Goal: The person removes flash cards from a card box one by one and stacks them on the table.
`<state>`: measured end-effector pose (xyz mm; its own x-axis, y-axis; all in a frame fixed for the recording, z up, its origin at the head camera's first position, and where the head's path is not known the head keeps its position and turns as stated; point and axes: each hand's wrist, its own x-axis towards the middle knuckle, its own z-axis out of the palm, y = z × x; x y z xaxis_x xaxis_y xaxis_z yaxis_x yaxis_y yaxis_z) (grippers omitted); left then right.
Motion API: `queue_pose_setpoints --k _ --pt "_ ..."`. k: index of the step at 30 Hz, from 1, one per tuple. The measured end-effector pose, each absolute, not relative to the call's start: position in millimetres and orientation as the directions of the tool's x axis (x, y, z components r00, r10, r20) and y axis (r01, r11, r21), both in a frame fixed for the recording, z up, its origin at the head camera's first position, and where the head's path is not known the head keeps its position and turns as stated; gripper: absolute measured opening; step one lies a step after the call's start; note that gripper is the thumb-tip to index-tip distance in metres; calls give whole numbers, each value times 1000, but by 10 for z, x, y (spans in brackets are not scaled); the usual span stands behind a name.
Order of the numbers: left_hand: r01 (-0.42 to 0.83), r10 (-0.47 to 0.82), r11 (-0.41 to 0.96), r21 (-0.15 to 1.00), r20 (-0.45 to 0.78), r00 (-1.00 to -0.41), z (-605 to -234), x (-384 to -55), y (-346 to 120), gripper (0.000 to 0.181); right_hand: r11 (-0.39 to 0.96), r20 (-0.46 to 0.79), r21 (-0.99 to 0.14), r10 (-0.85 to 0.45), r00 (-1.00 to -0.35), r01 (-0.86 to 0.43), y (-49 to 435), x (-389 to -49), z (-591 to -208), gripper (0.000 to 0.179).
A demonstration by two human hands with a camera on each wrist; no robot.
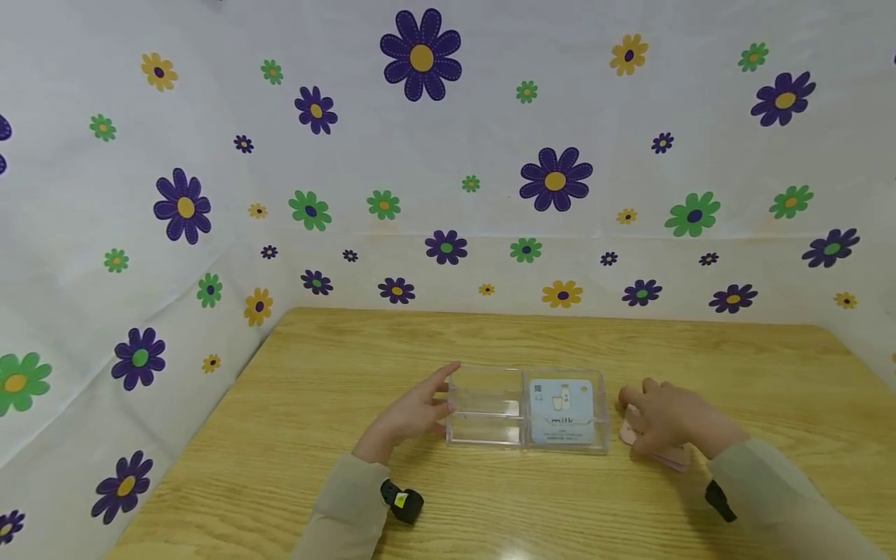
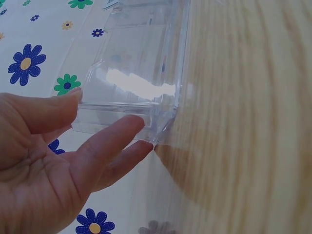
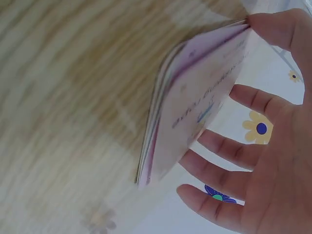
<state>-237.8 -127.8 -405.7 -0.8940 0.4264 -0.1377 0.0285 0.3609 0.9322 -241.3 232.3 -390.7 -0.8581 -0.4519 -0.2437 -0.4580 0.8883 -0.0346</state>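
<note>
The box [image 1: 486, 428] is clear, hard plastic, rectangular with straight walls, parted into two bays by an upright divider; bright glare streaks its surface by the left hand [image 1: 413, 412]. In the bay farther from that hand sits the milk card [image 1: 561, 408], pale blue and flat with rounded corners, printed with a white glass and bottle, a small square code and the word "milk". The pink cards [image 3: 195, 102] are thin and smooth, round-cornered, stacked with their edges slightly parted; their print is too blurred to read. The table [image 1: 490, 505] has a yellowish wood grain with a soft sheen beneath both hands, and beyond them hangs a creased white cloth [image 1: 350, 163] patterned with purple, green and yellow flowers.

The left hand's fingers are nearly straight, thumb and fingertips spread against the end wall of the box, which extends to the right of that hand. The right hand [image 1: 665, 412] grips the pink cards by their edges, thumb at one corner and fingers along another side. In the head view the cards lie below its palm, partly covered by it, showing past the fingers on both sides. The milk card and box are just left of this hand, apart from it.
</note>
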Motion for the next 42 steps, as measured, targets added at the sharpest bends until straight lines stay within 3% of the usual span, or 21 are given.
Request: queue_pose_setpoints --k 4,13,26,32,36,42 --pt "26 428 362 932 -142 -892 -4063 -2377 -1268 59 898 -280 -60 -435 -856 -437 2344 -2373 -3875 54" --pt "43 433 369 928 -131 -892 -4050 -2406 -1260 58 942 -370 -103 -334 -867 -319 2418 -2256 -3806 80" --pt "37 425 354 934 -126 -896 -4009 -2391 -1263 58 924 -385 -83 -375 -843 -372 2351 -2274 -3818 67" --pt "30 422 358 933 -134 -897 -4021 -2389 -1267 58 921 -373 -101 -385 -844 -375 2354 -2267 -3781 75" --pt "23 429 360 933 -144 -892 -4041 -2382 -1267 58 905 -286 -213 -419 -862 -369 2370 -2242 -3713 75" --pt "28 429 360 933 -139 -892 -4056 -2375 -1283 59 822 -14 -357 -479 -877 -444 2271 -2218 -3570 49"
